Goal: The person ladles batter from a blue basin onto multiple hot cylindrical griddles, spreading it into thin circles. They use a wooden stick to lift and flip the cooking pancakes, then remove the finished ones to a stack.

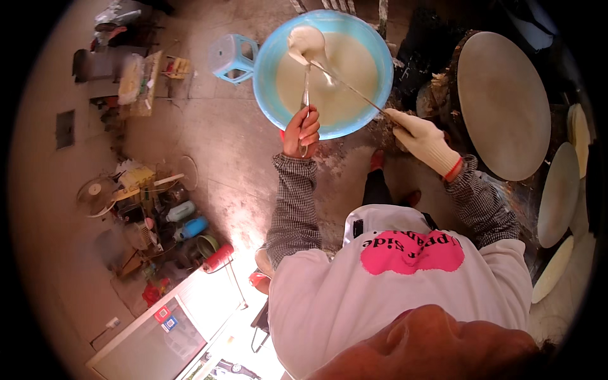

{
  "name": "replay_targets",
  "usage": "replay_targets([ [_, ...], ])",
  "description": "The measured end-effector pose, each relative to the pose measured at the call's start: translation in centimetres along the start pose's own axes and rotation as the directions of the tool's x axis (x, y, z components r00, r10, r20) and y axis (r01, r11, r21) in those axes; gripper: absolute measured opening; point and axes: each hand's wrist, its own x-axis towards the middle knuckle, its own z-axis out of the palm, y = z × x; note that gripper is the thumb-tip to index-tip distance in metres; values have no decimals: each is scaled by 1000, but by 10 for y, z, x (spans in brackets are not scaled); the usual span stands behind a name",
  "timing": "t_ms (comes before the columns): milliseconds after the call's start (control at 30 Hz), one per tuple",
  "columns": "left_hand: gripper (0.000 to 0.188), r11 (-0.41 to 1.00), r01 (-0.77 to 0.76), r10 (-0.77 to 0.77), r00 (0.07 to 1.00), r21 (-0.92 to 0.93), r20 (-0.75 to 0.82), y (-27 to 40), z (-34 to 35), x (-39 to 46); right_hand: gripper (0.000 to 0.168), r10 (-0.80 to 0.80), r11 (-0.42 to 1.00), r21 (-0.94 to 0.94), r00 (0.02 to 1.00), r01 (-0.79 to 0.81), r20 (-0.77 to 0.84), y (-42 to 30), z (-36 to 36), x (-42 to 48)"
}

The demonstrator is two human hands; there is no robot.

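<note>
My bare left hand (pixel 304 132) is closed around the metal handle of a utensil (pixel 307 83) that reaches up over a blue plastic basin (pixel 262 97). In a white knit glove, my right hand (pixel 425 140) grips a long thin metal rod (pixel 354 89), which slants up and left over the basin. The two tools meet just below a rounded ladle-like head coated in pale batter (pixel 306 42); I cannot tell which tool bears it. Pale, runny batter (pixel 351 107) fills much of the basin, and some appears to drip below the crossing.
Right of the basin stands a large round griddle plate (pixel 503 107), with another round plate (pixel 559 194) beyond it. A light-blue plastic stool (pixel 230 57) is left of the basin. Further left are an electric fan (pixel 95 190), flasks (pixel 194 228) and clutter. A glass door (pixel 152 337) lies lower left.
</note>
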Motion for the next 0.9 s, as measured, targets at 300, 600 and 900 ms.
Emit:
replay_targets([
  [300, 21, 745, -446, 386, 895, 496, 226, 24, 81, -85, 43, -285, 946, 66, 914, 316, -287, -73, -56, -46],
  [600, 24, 933, 161, -203, 974, -321, -102, 43, 38, -69, 35, -108, 922, -385, 982, 40, -157, -3, -10, -73],
  [900, 25, 885, 440, -437, 898, 151, -54, -80, 159, -80, 42, 195, 915, 403, 876, -1, -441, 19, -53, -219],
])
